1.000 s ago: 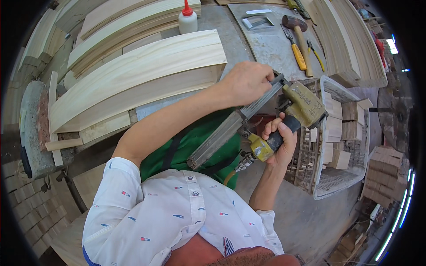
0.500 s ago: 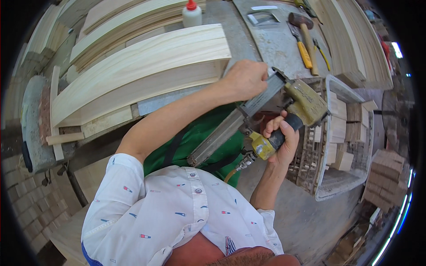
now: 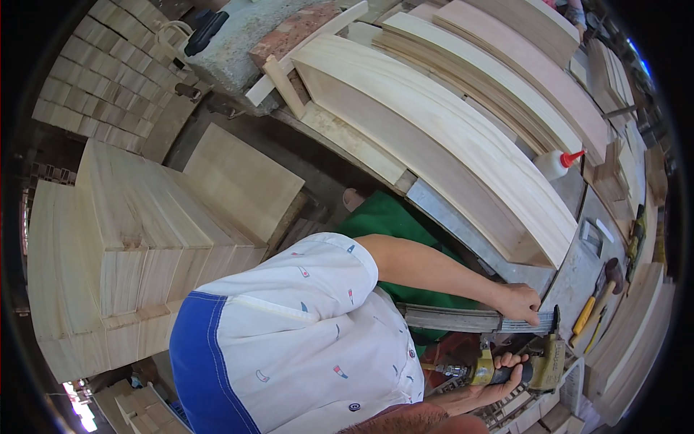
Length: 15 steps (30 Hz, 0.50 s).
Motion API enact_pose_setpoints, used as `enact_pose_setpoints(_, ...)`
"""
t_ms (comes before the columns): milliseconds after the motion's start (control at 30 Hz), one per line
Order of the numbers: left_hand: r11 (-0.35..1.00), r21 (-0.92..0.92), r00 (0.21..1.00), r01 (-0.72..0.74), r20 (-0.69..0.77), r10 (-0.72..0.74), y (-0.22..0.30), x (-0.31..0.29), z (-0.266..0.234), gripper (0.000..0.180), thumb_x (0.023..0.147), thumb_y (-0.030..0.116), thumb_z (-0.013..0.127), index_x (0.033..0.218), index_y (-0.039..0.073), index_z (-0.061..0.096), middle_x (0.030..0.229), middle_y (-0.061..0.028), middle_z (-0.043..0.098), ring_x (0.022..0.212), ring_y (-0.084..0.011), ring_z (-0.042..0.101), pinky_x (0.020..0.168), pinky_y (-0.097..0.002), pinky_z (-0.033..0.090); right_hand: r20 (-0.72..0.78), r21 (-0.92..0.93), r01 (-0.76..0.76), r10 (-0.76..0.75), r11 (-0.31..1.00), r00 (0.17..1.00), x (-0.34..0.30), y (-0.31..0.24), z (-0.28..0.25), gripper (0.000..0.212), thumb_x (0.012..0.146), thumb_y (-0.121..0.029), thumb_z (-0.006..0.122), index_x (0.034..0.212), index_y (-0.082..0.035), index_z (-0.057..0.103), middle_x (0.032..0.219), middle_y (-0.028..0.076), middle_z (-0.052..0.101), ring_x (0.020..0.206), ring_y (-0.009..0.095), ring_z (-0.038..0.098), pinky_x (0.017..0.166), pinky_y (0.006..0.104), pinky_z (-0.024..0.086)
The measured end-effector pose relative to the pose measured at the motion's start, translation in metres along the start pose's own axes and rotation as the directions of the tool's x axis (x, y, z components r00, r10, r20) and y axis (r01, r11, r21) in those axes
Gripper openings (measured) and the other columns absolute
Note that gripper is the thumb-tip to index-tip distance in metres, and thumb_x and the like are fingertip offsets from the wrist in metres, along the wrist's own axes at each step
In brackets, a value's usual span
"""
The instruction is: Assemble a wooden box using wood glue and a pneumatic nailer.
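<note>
Hammer [image 3: 614, 273] lies near the nail gun [image 3: 547, 365], beside a yellow-handled tool [image 3: 584, 315].

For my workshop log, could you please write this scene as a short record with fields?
Left hand: at the magazine of the nail gun; whether its fingers pinch anything is unclear
Right hand: wrapped around the gun's black grip
Workpiece nearby: long pale wooden frame
Beyond frame: white bottle with red cap
Other tools: mallet, yellow-handled tool
Picture's left: stacked wooden pieces
</note>
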State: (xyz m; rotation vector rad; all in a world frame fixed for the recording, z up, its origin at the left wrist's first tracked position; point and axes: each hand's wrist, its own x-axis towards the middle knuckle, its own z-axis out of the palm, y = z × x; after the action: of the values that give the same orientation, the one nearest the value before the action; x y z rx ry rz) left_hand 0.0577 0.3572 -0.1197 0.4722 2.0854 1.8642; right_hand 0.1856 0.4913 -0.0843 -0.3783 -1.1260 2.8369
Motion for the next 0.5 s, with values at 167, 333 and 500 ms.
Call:
enact_pose_setpoints(167,0.989,-0.111,0.995,0.099,-0.02,-0.102,0.001,0.007,0.01,0.039,0.071,0.039,0.068,0.068,0.0,0.062,0.068,-0.0154,0.063,0.066,-0.0261,0.061,0.062,-0.0385,0.046,0.17,0.058,-0.063,0.052,0.996,0.984,0.0,-0.003,-0.013,0.023,0.093,-0.014,0.047,0.111,0.0,0.049,0.08,0.006,0.049,0.073,0.016,0.043,0.061,0.0264,0.041)
enact_pose_setpoints(333,0.982,-0.027,0.983,0.185,0.026,-0.184,-0.001,0.009,0.006,0.044,0.071,0.043,0.067,0.075,0.0,0.065,0.079,-0.0189,0.065,0.077,-0.0285,0.064,0.069,-0.0386,0.049,0.048,0.053,-0.028,0.026,0.998,0.999,-0.001,-0.002,-0.011,0.026,0.093,-0.013,0.046,0.114,0.003,0.044,0.077,0.005,0.042,0.068,0.015,0.04,0.056,0.023,0.041)
enact_pose_setpoints(500,0.999,-0.043,0.989,-0.007,0.148,0.014,0.01,-0.026,-0.022,0.052,0.081,0.044,0.062,0.106,-0.002,0.057,0.1,-0.0208,0.062,0.096,-0.0314,0.06,0.08,-0.0383,0.047,0.113,0.086,0.003,-0.013,0.996,0.993,0.007,-0.013,-0.02,0.024,0.093,-0.014,0.045,0.111,0.002,0.045,0.074,0.003,0.037,0.066,0.013,0.039,0.056,0.0235,0.04)
